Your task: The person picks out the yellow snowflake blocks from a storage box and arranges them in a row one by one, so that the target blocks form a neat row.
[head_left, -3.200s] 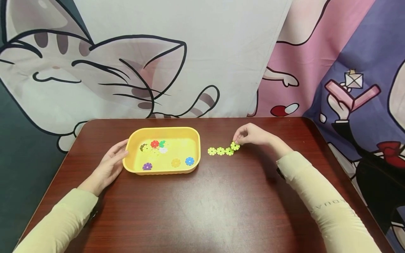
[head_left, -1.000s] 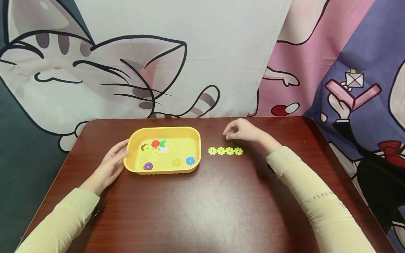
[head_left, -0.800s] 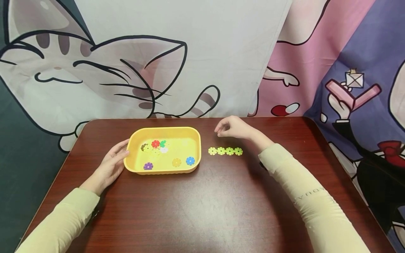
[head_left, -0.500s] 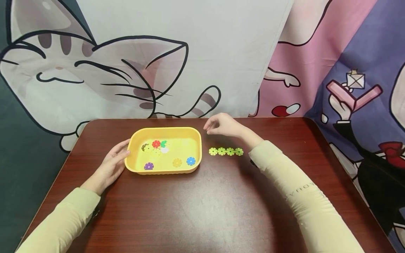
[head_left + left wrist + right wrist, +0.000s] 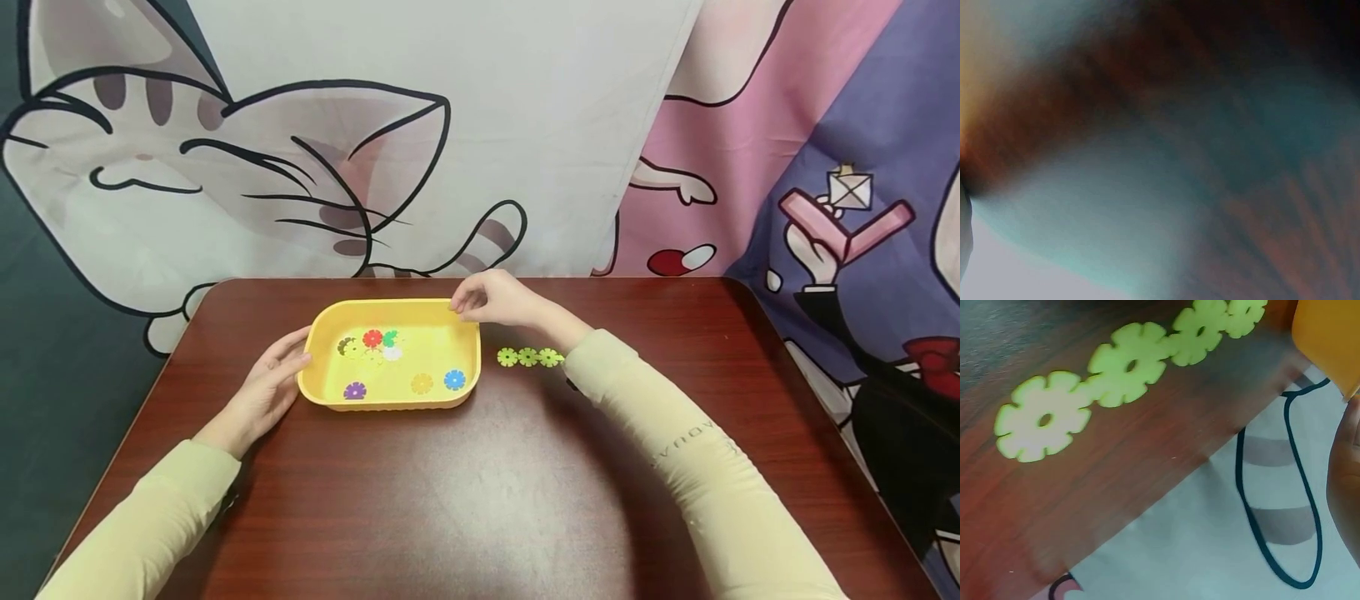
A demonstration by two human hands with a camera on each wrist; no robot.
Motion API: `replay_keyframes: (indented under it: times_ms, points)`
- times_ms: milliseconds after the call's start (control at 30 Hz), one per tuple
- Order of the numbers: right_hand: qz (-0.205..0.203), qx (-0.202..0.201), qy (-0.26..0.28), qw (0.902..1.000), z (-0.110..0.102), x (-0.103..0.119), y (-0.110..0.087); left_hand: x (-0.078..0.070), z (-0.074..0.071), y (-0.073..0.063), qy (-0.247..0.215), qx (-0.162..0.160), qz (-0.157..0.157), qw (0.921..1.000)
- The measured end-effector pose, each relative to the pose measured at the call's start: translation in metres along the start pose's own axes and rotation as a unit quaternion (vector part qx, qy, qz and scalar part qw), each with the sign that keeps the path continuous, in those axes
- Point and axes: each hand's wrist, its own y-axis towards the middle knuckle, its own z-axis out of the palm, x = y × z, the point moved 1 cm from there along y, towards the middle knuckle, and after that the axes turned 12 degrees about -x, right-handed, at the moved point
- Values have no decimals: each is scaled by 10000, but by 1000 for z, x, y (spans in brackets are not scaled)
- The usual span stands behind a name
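Note:
A yellow plastic tray stands on the table, with my left hand gripping its left rim, thumb at the edge and fingers along the outer wall. My right hand hovers at the tray's back right corner, fingers loosely bent, nothing visible between them. Inside the tray lie flower-shaped discs: red, green, purple, orange, blue, white and others. Right of the tray lies a row of joined yellow-green flower discs; the right sleeve covers its end, but the right wrist view shows it whole.
The dark red-brown wooden table runs back to a cloth printed with a cartoon cat. Bare tabletop lies in front of the tray. The left wrist view is too blurred to make anything out.
My right hand set a fourth yellow-green disc down at the row's right end and let go. It then moved left over the row to the tray. My left hand stayed on the rim.

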Motion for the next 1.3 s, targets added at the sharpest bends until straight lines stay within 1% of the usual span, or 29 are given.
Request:
replay_keyframes:
  times_ms: [100, 233, 367, 433, 600, 700, 833, 967, 1100, 1300]
  points:
    - [-68, 272, 38, 9996, 3, 5, 6, 0, 0, 0, -37, 14, 28, 10000]
    - [-65, 847, -2, 9964, 7, 11, 14, 0, 0, 0, -33, 6, 36, 10000]
    - [-4, 1472, -230, 9888, 11, 17, 22, -1, 1, 0, 57, -62, -11, 10000]
    - [15, 1707, -382, 9846, 13, 19, 25, -1, 1, 0, 119, -109, -50, 9999]
    - [63, 2083, -749, 9752, 19, 24, 30, -1, 3, 1, 165, -173, -90, 9997]
    - [72, 2185, -981, 9709, 23, 27, 31, -1, 3, 1, 87, -170, -84, 9998]
    - [56, 2200, -1302, 9668, 26, 29, 32, -2, 2, 1, 5, -160, -97, 9998]
    - [-67, 2200, -1668, 9611, 29, 32, 30, -3, 1, 1, -31, -167, -96, 9998]
    - [-257, 2210, -2091, 9522, 33, 34, 27, -1, 0, 2, -58, -138, -79, 9999]
    - [-470, 2165, -2575, 9405, 42, 31, 24, 0, 1, 2, -104, -102, -67, 9999]
